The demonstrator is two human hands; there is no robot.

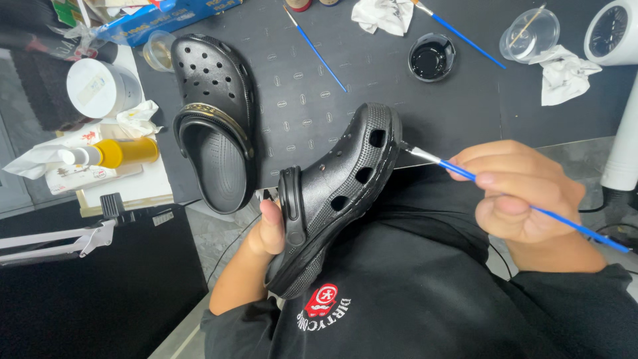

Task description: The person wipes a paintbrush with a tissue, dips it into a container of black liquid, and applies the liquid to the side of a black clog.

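From the head camera, the left hand [269, 233] grips a black clog [339, 193] from underneath, thumb pressed on the heel strap and the other fingers hidden behind the sole, so the clamp is only partly seen. The clog is held in the air, tilted on its side with the toe pointing up and away, just over the near edge of the black mat [372, 86] and above the person's dark shirt.

The right hand [522, 193] has its fingers closed together around a thin blue-handled paintbrush [465, 171]. The brush's metal ferrule and tip reach the clog's toe rim; the bristles seem to touch it, though the contact is too small to be sure.

A second black clog [216, 119] lies sole down at the mat's left edge, well apart from the held one. Toward the mat's far edge sits a small round pot of black paint [432, 58], with two more blue brushes [316, 48] beside it and crumpled white tissues [384, 14] nearby. A clear plastic cup [530, 33] lies near the far right corner. Left of the mat, a yellow spray bottle [116, 153] lies on its side near a white tub [100, 88].
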